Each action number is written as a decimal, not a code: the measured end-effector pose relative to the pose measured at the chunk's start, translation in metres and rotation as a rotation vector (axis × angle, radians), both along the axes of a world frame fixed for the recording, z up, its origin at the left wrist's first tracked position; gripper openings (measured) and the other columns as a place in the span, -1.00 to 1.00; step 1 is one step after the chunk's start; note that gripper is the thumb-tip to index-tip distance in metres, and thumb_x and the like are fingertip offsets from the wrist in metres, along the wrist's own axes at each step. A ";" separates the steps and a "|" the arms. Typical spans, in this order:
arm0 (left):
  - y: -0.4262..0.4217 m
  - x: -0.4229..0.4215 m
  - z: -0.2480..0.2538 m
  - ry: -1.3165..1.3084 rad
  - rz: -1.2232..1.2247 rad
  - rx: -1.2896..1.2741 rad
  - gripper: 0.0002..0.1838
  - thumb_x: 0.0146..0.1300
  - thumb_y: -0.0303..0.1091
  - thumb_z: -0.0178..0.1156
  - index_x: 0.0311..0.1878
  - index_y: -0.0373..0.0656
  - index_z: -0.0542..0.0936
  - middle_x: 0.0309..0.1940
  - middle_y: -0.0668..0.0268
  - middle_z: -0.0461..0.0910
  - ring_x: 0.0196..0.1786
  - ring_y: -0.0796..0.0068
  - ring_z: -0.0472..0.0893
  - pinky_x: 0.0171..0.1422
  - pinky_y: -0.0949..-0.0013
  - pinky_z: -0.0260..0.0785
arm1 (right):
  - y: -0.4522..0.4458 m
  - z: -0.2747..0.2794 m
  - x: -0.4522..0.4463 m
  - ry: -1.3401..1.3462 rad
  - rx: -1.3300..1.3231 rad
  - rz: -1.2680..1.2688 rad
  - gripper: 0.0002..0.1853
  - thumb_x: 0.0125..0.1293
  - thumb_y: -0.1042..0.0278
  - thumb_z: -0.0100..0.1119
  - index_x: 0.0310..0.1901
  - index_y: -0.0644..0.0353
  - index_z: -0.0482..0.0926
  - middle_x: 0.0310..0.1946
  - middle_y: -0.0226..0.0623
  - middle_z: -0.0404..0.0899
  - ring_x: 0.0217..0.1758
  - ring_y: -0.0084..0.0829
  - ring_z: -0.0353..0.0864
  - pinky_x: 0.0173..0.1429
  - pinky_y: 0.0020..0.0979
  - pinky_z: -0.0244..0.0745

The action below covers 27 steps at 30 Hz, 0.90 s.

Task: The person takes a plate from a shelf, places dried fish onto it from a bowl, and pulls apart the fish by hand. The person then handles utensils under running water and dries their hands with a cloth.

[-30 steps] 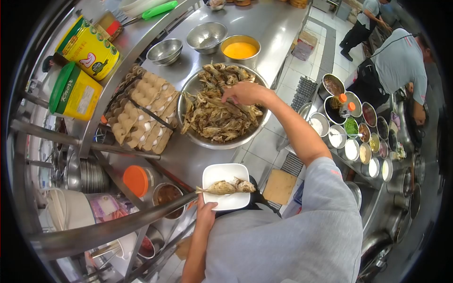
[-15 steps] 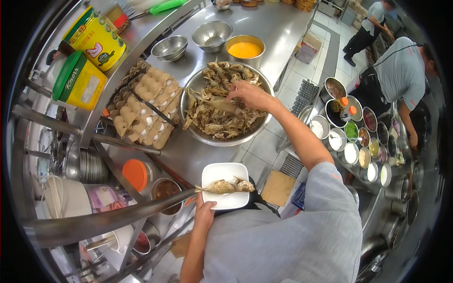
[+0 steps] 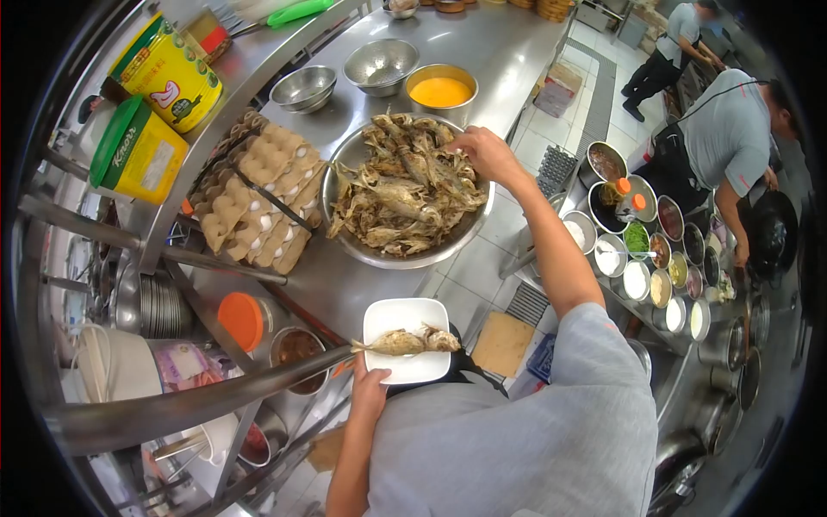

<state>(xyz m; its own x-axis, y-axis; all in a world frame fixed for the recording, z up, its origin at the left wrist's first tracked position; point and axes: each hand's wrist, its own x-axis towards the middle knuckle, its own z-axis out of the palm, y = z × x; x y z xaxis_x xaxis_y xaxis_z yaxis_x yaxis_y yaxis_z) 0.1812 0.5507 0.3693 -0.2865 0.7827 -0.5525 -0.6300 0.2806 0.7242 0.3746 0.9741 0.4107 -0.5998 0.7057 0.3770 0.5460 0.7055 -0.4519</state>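
Fish point(image 3: 405, 177), browned and heaped, fill a steel bowl point(image 3: 474, 227) at the centre of the frame, where a person's right hand point(image 3: 489, 155) reaches in over the right rim. Its fingers bend down at the heap's upper right edge; whether they pinch anything cannot be told. At lower centre, the left hand point(image 3: 369, 389) grips a white plate point(image 3: 401, 315) by its lower left edge, thumb at the rim, the other fingers hidden beneath. A single fish point(image 3: 398, 343) lies across the plate, tail poking past the left rim.

Egg trays point(image 3: 269, 152), bound with a dark strap, sit just left of the bowl on a steel counter point(image 3: 487, 39). Behind it, toward top centre, stand two smaller bowls point(image 3: 379, 65) and a pan point(image 3: 462, 110) of yellow liquid. A green-lidded tub point(image 3: 142, 157) and a yellow can point(image 3: 172, 79) occupy the upper left, an orange-lidded jar point(image 3: 240, 320) the lower left. Pots point(image 3: 588, 175) crowd the right side; beyond them one co-worker point(image 3: 728, 125) leans forward, another point(image 3: 672, 60) stands at upper right.
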 end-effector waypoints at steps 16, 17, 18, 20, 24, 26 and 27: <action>0.017 0.009 0.007 0.035 -0.100 0.049 -0.20 -0.01 -0.66 -0.06 0.43 -0.19 0.13 0.20 0.14 0.37 0.23 0.26 0.42 0.28 0.31 0.30 | -0.022 -0.005 -0.005 -0.002 -0.112 -0.034 -0.75 0.12 0.60 0.05 -0.18 0.16 0.62 -0.29 -0.11 0.62 -0.14 -0.09 0.60 -0.04 -0.16 0.49; 0.018 0.009 0.007 0.039 -0.091 0.048 -0.20 -0.01 -0.66 -0.06 0.43 -0.19 0.13 0.20 0.14 0.37 0.23 0.26 0.42 0.28 0.31 0.30 | -0.019 -0.006 -0.010 0.048 -0.102 -0.068 -0.73 0.16 0.55 0.04 -0.09 0.19 0.57 -0.32 -0.06 0.63 -0.18 -0.05 0.61 -0.08 -0.13 0.49; 0.019 0.009 0.005 0.038 -0.104 0.048 -0.18 -0.02 -0.66 -0.06 0.44 -0.17 0.12 0.20 0.14 0.37 0.24 0.26 0.42 0.29 0.32 0.29 | -0.015 -0.008 -0.016 0.098 -0.092 -0.102 -0.70 0.20 0.51 0.02 -0.01 0.22 0.53 -0.36 -0.02 0.63 -0.23 -0.02 0.62 -0.11 -0.09 0.49; 0.022 0.006 0.000 0.038 -0.104 0.043 -0.17 -0.02 -0.66 -0.06 0.45 -0.16 0.11 0.21 0.14 0.36 0.24 0.26 0.41 0.30 0.32 0.28 | -0.004 -0.013 -0.029 0.128 -0.115 -0.091 -0.65 0.20 0.48 0.04 0.06 0.20 0.48 -0.36 -0.02 0.63 -0.24 -0.02 0.63 -0.11 -0.10 0.49; 0.019 0.008 -0.003 0.049 -0.065 0.045 -0.16 -0.02 -0.68 -0.08 0.45 -0.18 0.07 0.26 0.10 0.33 0.31 0.17 0.37 0.37 0.21 0.26 | 0.007 -0.013 -0.051 0.084 -0.250 -0.101 -0.47 0.18 0.38 0.16 0.23 0.15 0.37 -0.32 -0.13 0.66 -0.22 -0.14 0.65 -0.10 -0.16 0.50; 0.018 0.011 0.001 -0.001 -0.007 0.030 -0.14 -0.03 -0.68 -0.08 0.47 -0.17 0.05 0.27 0.10 0.32 0.33 0.18 0.33 0.38 0.21 0.23 | 0.010 -0.012 -0.057 0.101 -0.323 -0.092 -0.41 0.14 0.37 0.23 0.26 0.12 0.36 -0.32 -0.21 0.67 -0.22 -0.23 0.65 -0.10 -0.22 0.50; 0.017 0.013 0.003 -0.029 0.017 0.040 -0.13 -0.03 -0.68 -0.08 0.48 -0.16 0.05 0.28 0.12 0.31 0.34 0.19 0.33 0.39 0.21 0.22 | 0.016 -0.016 -0.059 0.113 -0.340 -0.069 -0.37 0.11 0.37 0.26 0.27 0.11 0.36 -0.33 -0.26 0.66 -0.22 -0.29 0.65 -0.09 -0.26 0.50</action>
<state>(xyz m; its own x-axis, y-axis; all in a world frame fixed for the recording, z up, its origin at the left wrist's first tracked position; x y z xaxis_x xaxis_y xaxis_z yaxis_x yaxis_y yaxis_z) 0.1946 0.5676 0.3728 -0.2844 0.7994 -0.5293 -0.6557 0.2405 0.7157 0.3161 0.9897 0.3949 -0.5144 0.8394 0.1751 0.5203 0.4679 -0.7144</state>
